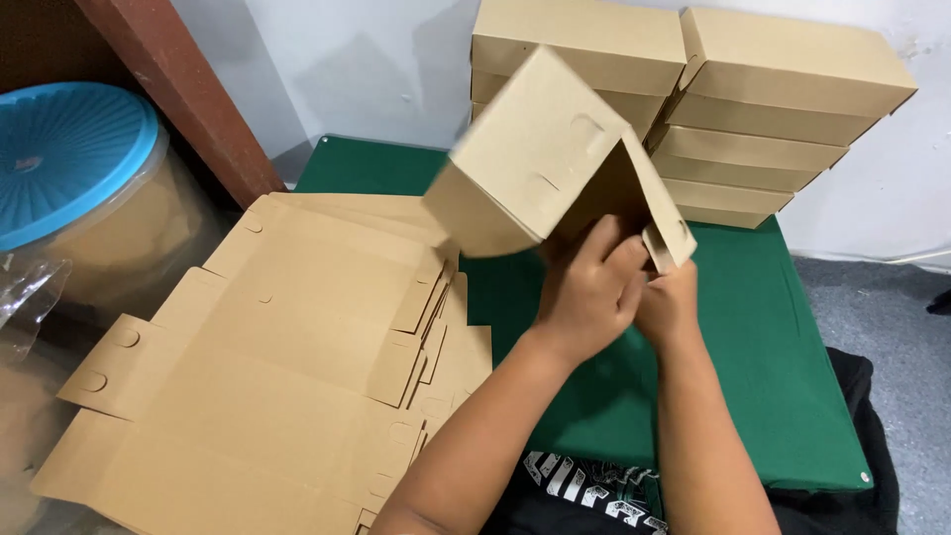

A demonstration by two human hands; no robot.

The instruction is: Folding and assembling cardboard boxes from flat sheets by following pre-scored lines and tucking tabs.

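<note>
left hand [589, 287]: fingers curled, gripping the lower edge of the half-folded cardboard box [540, 163]
right hand [669, 302]: pinching the box's side flap [669, 243]
box: held tilted above green table [773, 327]
left of it: flat box blanks [287, 367]
behind: stacked finished boxes [763, 109]

A green-covered table [763, 376] carries stacked closed cardboard boxes [763, 129] and flat unfolded box blanks [287, 376].
</note>
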